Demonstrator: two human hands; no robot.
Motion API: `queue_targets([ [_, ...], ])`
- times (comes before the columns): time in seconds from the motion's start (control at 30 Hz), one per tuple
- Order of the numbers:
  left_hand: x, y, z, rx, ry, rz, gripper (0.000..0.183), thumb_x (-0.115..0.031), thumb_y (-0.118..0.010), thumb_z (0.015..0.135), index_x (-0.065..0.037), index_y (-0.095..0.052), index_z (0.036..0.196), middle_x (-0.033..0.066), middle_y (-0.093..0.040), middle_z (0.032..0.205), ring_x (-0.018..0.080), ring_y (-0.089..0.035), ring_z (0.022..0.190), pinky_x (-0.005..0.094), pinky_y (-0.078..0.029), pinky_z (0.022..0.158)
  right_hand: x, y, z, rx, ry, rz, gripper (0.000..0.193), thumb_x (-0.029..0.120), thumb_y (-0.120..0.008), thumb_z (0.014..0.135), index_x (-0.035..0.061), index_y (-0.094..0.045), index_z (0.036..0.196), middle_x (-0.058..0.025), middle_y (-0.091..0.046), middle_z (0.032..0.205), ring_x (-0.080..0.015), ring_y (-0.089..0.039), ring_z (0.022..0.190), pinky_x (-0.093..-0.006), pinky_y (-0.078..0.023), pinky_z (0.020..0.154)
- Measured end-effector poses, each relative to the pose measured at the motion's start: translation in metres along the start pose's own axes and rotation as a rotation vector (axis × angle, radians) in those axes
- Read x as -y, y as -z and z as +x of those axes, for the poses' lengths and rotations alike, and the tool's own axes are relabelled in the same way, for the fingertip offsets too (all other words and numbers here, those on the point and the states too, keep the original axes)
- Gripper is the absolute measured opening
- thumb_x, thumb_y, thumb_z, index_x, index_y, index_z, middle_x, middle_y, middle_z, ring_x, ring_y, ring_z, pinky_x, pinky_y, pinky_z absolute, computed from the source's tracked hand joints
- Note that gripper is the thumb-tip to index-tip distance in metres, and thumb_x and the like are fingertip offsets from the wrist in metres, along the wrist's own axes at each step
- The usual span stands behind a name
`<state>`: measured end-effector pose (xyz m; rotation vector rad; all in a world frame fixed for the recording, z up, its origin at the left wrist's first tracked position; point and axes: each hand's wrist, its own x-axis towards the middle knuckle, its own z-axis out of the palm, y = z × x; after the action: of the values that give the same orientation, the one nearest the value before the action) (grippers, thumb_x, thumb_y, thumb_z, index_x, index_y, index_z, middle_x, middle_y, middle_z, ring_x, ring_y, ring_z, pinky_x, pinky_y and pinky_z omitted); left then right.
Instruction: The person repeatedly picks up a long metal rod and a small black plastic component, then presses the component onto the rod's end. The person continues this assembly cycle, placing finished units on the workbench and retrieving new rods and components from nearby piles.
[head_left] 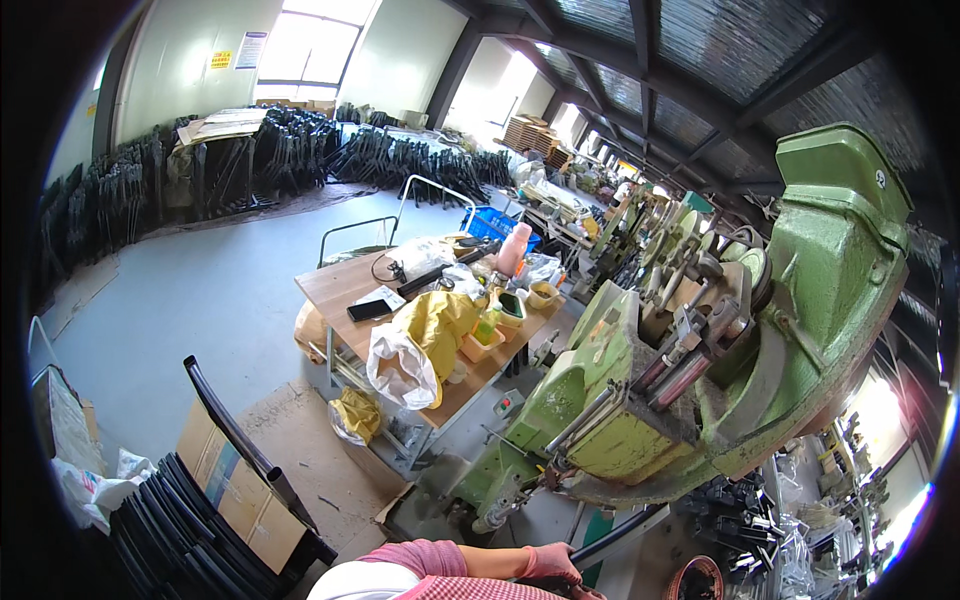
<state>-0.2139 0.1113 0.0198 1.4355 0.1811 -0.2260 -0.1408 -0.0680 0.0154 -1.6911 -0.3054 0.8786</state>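
My left hand (553, 565), in a pinkish glove, is closed around a long black tube (612, 535) low in the picture. The tube slants up to the right, its far part below the big green press machine (625, 400). At the lower edge a sliver of what appears to be my right hand (588, 593) shows beside the left one. Its fingers are mostly cut off, so its grip is hidden.
A wooden-topped table (340, 285) holds a phone (370, 310), a yellow sack (440, 330) and a pink bottle (513, 250). Curved black tubes (190, 530) are stacked with cardboard (240, 490) at lower left. A red basket (697, 578) stands at lower right.
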Motion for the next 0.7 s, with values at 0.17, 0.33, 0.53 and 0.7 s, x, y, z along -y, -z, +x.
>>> queue_targets([
  [0.17,0.011,0.001,0.005,-0.064,-0.033,-0.070,0.057,-0.023,-0.084,0.067,0.005,-0.061,0.110,0.0067,-0.067,0.080,0.0140,-0.062,0.073,0.0287,-0.051,0.068,-0.003,-0.005,0.000,0.016,-0.018,0.151,0.022,0.012,-0.064,0.090,-0.0023,-0.069,0.106,-0.0171,-0.071,0.099,-0.0212,-0.069,0.087,-0.0335,-0.053,0.076],
  [0.33,0.021,0.005,0.006,-0.152,-0.035,-0.047,0.084,-0.028,-0.085,0.064,0.011,-0.052,0.131,0.0118,-0.070,0.090,0.0168,-0.064,0.082,0.0316,-0.054,0.076,-0.009,-0.002,0.002,0.028,-0.016,0.237,0.023,0.012,-0.064,0.090,-0.0031,-0.068,0.108,-0.0168,-0.071,0.100,-0.0212,-0.069,0.088,-0.0335,-0.053,0.077],
  [0.53,0.026,0.010,0.006,-0.107,-0.005,-0.148,0.084,-0.024,-0.082,0.066,0.014,-0.049,0.133,0.0093,-0.068,0.088,0.0149,-0.062,0.080,0.0299,-0.053,0.073,-0.018,0.004,-0.005,0.050,-0.015,0.338,0.025,0.011,-0.064,0.091,-0.0040,-0.067,0.110,-0.0165,-0.071,0.101,-0.0212,-0.069,0.089,-0.0335,-0.054,0.078],
  [0.7,0.020,0.013,-0.001,-0.137,-0.052,-0.164,0.070,-0.023,-0.085,0.068,0.012,-0.057,0.122,0.0092,-0.068,0.087,0.0143,-0.062,0.079,0.0288,-0.053,0.072,-0.021,0.005,-0.008,0.091,-0.012,0.416,0.026,0.010,-0.064,0.091,-0.0049,-0.066,0.112,-0.0161,-0.071,0.102,-0.0213,-0.069,0.090,-0.0335,-0.054,0.079],
])
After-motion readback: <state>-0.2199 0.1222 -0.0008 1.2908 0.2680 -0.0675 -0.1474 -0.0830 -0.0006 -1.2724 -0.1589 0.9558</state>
